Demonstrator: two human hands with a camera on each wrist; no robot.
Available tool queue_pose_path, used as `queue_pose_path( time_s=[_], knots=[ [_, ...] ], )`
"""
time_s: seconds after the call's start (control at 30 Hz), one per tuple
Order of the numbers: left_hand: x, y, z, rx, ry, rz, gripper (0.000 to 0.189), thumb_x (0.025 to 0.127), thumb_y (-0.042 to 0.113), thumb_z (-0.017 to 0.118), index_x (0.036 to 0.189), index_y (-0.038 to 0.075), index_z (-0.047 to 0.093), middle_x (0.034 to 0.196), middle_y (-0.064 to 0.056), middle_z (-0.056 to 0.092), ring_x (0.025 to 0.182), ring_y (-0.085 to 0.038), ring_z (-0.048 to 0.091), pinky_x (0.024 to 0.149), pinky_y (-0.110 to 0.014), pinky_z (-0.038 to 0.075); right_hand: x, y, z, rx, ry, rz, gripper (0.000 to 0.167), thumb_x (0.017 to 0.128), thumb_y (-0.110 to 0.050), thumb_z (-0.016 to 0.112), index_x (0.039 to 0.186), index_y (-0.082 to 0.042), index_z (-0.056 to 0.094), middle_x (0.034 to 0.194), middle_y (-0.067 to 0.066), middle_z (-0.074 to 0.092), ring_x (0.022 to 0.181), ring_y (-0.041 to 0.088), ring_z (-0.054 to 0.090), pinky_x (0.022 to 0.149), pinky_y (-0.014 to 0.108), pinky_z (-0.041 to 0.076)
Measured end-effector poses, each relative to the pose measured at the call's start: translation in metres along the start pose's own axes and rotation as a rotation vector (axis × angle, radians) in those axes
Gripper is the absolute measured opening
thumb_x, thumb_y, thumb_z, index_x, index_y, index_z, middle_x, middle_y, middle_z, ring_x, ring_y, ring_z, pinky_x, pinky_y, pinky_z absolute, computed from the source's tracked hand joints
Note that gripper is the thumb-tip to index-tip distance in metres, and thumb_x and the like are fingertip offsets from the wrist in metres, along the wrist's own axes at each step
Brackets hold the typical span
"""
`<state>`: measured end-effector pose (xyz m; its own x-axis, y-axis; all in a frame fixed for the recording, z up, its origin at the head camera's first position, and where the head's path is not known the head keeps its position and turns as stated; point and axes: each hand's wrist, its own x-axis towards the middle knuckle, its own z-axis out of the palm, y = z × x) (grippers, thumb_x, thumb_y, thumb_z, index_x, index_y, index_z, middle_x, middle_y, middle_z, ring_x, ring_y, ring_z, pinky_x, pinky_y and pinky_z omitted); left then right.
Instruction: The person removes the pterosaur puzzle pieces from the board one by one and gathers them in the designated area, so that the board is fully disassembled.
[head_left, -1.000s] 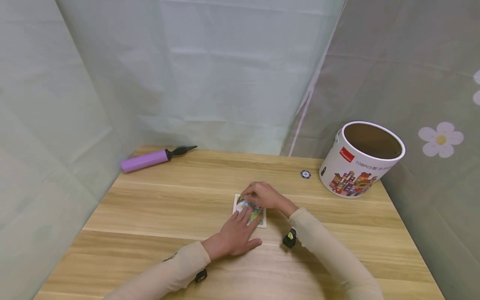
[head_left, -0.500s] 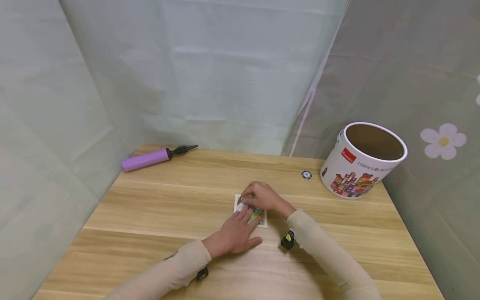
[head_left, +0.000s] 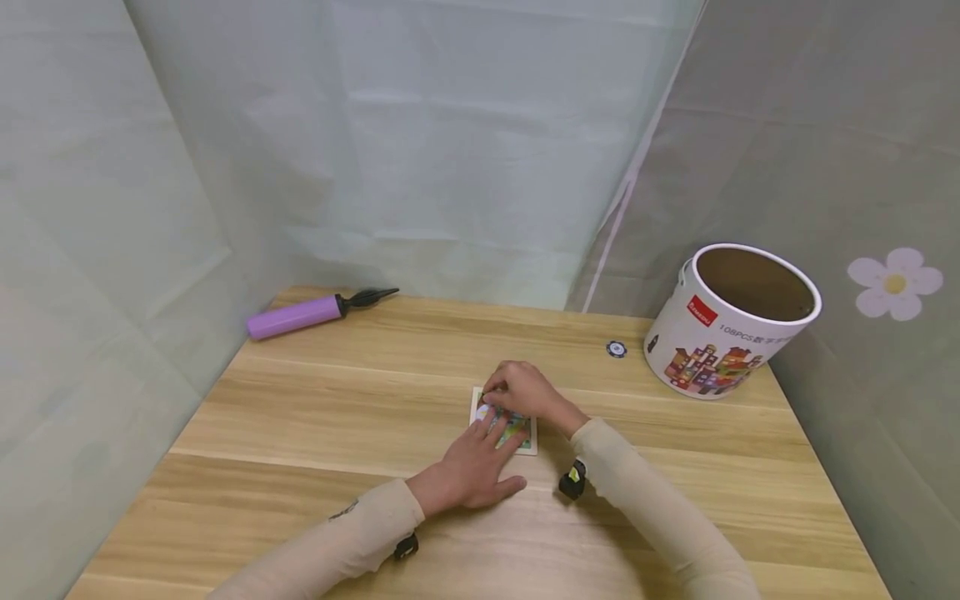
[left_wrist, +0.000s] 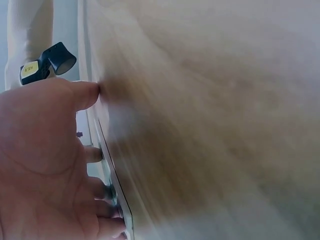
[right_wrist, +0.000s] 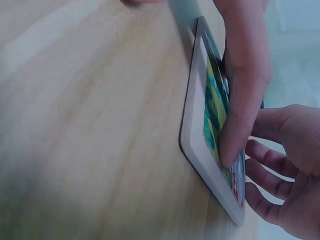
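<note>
A small square board (head_left: 533,435) with a pale rim and a colourful picture, like a picture puzzle, lies flat on the wooden table (head_left: 337,433). My left hand (head_left: 474,471) rests on its lower part with fingers spread, the thumb on the wood. Over the far side of the board is my right hand (head_left: 525,390), fingers bent, thumb and forefinger close together at the picture. Whether they pinch a piece is hidden. In the right wrist view, a left finger presses the board (right_wrist: 190,117) while the right fingers (right_wrist: 270,187) curl at its far edge.
A purple hand pump (head_left: 294,318) with a black nozzle lies at the back left. At the back right, a large white bucket (head_left: 720,358) with a block picture stands beside a dark poker chip (head_left: 617,349). Pale curtains (head_left: 480,150) close in the table.
The right thumb and fingers shift slightly on the far part of the board. My left hand stays in place. The whole view drifts a little.
</note>
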<state>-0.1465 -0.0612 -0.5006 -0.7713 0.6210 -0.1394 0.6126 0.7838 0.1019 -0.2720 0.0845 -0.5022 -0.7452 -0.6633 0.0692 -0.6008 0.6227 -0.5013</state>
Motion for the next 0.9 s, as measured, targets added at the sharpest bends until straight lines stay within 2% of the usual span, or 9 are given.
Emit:
queue_pose_path(
  time_s=[0.13, 0.4, 0.6, 0.73, 0.9],
  knots=[
    [0.000, 0.000, 0.000, 0.004, 0.008, 0.008, 0.070, 0.104, 0.055, 0.045, 0.159, 0.013, 0.037, 0.165, -0.024, 0.026, 0.153, -0.042, 0.021, 0.121, -0.049, 0.029, 0.000, -0.002, 0.002, 0.004, 0.022, 0.014, 0.007, 0.093, -0.019, 0.076, 0.092, -0.016, 0.082, 0.095, -0.003, 0.074, 0.089, 0.011, 0.066, 0.078, 0.032, 0.055],
    [0.003, -0.003, 0.010, 0.059, 0.016, -0.004, 0.073, 0.103, 0.062, 0.039, 0.161, 0.017, 0.033, 0.166, -0.023, 0.022, 0.155, -0.040, 0.017, 0.121, -0.048, 0.030, 0.000, -0.004, 0.004, 0.008, 0.032, 0.038, 0.010, 0.094, -0.018, 0.074, 0.089, -0.016, 0.082, 0.098, -0.001, 0.075, 0.094, 0.015, 0.068, 0.084, 0.037, 0.056],
    [0.003, -0.004, 0.013, 0.032, 0.027, -0.003, 0.073, 0.103, 0.062, 0.040, 0.161, 0.018, 0.033, 0.166, -0.023, 0.024, 0.154, -0.041, 0.019, 0.121, -0.049, 0.030, 0.001, -0.002, 0.004, 0.042, 0.030, 0.057, 0.013, 0.096, -0.016, 0.072, 0.086, -0.016, 0.080, 0.096, -0.002, 0.073, 0.085, 0.010, 0.064, 0.077, 0.033, 0.055],
    [0.003, -0.004, 0.010, 0.010, 0.013, -0.003, 0.073, 0.103, 0.060, 0.041, 0.161, 0.017, 0.033, 0.165, -0.024, 0.024, 0.154, -0.041, 0.020, 0.122, -0.050, 0.028, 0.001, -0.002, 0.004, 0.049, 0.024, 0.064, 0.013, 0.096, -0.017, 0.071, 0.085, -0.017, 0.079, 0.094, -0.003, 0.070, 0.082, 0.008, 0.060, 0.075, 0.032, 0.053],
    [0.001, -0.001, -0.001, -0.022, -0.005, 0.004, 0.071, 0.103, 0.056, 0.046, 0.159, 0.013, 0.035, 0.164, -0.027, 0.026, 0.152, -0.044, 0.022, 0.121, -0.051, 0.029, 0.001, -0.002, 0.004, 0.062, 0.011, 0.087, 0.012, 0.096, -0.016, 0.070, 0.087, -0.016, 0.078, 0.097, -0.003, 0.068, 0.083, 0.009, 0.060, 0.077, 0.033, 0.054]
  ],
)
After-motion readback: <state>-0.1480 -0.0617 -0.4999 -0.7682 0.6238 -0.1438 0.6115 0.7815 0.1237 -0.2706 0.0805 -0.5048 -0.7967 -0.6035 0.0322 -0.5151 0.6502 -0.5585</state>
